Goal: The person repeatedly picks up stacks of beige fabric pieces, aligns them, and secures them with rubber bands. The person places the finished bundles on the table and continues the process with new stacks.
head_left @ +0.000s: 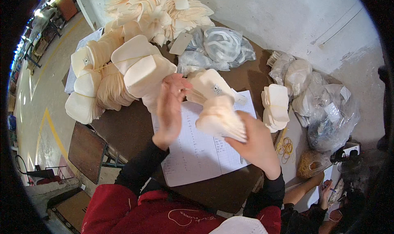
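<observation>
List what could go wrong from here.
The pale pads in the right hand are fanned unevenly, so some might slip out.
The left hand is close beside a banded stack; a careless swing could knock it.
Other banded bundles sit by the left edge of the table, so a bump might send them to the floor.

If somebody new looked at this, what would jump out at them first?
Probably the big heap of cream pads at the back, with banded stacks in front of it, toward the left. Then the right hand gripping a bundle of pads above an open notebook. Clear bags bulge on the right.
</observation>
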The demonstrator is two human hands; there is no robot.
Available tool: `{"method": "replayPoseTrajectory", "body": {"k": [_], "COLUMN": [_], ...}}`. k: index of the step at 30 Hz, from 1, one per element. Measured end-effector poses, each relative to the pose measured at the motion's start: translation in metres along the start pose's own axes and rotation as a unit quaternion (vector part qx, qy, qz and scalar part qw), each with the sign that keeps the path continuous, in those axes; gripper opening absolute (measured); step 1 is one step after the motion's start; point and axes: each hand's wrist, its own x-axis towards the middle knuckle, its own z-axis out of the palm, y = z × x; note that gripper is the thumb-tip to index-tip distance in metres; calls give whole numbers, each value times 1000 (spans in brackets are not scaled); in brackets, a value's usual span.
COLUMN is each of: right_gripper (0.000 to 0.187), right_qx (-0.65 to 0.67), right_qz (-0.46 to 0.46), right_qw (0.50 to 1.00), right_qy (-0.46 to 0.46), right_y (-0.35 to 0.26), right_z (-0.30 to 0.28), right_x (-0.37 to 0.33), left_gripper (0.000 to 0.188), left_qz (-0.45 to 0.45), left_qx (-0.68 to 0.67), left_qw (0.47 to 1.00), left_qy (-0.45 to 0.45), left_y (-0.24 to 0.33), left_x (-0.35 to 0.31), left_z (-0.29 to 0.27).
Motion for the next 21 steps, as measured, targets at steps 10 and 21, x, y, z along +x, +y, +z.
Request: {"method": "replayPoseTrajectory", "body": {"k": [10,21], "right_gripper": [63,62], "right_qx": [278,325], "right_qz": [61,94], "right_qw": [958,934], "right_qy": [31,-119], "right_y": [35,71], "right_z": [-23,17], "right_x": [17,124], "left_gripper": [23,57], "left_qz": [-158,-261], "left_qx": [-13,-111], "left_qw": [977,946], "left_qy": [140,155], "left_y": [-20,-27], "left_x": [-38,-60], "left_z": [30,37]}}
